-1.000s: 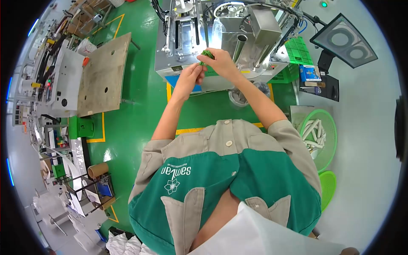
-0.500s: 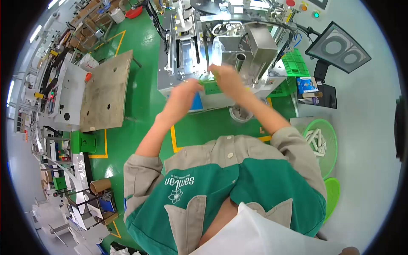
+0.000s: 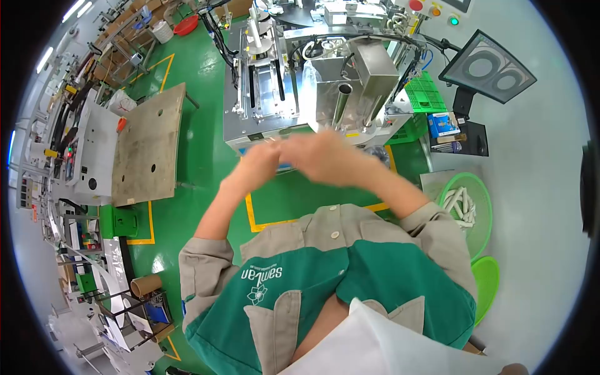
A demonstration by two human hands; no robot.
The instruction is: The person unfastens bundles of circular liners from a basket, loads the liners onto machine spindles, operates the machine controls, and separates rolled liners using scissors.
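My left hand (image 3: 257,165) and my right hand (image 3: 328,157) meet in front of the machine (image 3: 240,133), just short of its front edge. Both are blurred by motion, with the fingers curled in. Whatever sits between them is hidden behind the knuckles. A dark green patch shows just above the hands, too smeared to name. Behind my right hand stand an upright metal tube (image 3: 342,103) and a steel box (image 3: 376,65), both on the machine. Clear plastic film (image 3: 309,94) hangs left of the tube.
A monitor (image 3: 487,67) leans at the right above a dark tray (image 3: 476,140) with small boxes. Below it, a green basket (image 3: 486,212) holds white rolled pieces. A board table (image 3: 150,144) stands to the left. Yellow tape (image 3: 251,212) marks the green floor.
Both hands have drawn back toward my body and closer together. The green strip seen between them earlier is now mostly hidden. The whole view has shifted slightly.
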